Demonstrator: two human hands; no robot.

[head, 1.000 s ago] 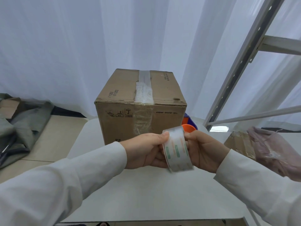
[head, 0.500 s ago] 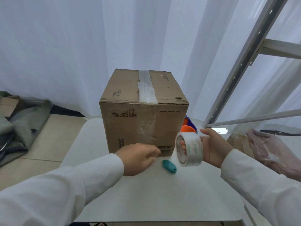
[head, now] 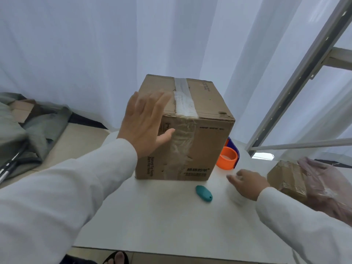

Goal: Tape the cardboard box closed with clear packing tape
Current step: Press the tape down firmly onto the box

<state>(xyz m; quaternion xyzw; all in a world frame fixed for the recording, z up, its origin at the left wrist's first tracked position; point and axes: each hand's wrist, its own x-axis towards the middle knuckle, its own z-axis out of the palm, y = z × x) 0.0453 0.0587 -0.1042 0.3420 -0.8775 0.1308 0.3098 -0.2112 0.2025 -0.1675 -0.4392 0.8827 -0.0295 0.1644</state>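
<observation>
A brown cardboard box (head: 202, 145) stands on the white table (head: 162, 216), its flaps down. A strip of clear tape (head: 183, 101) runs along its top seam and down the front face. My left hand (head: 144, 122) is raised with fingers spread, in front of the box's upper left front corner. It holds nothing. My right hand (head: 247, 182) is low on the table, right of the box. It lies over the clear tape roll (head: 235, 197), which is blurred and rests on the table.
A teal oval cutter (head: 203, 193) lies just in front of the box. An orange tape ring (head: 227, 158) sits at its right side. A second carton (head: 285, 178) under a pink plastic bag (head: 327, 187) is far right, beside a metal frame (head: 297, 82). Grey cloth (head: 28, 130) lies on the floor at left.
My left hand let go of the roll and rose from the table to the box's upper left corner. My right hand lowered the tape roll from mid-air down to the table.
</observation>
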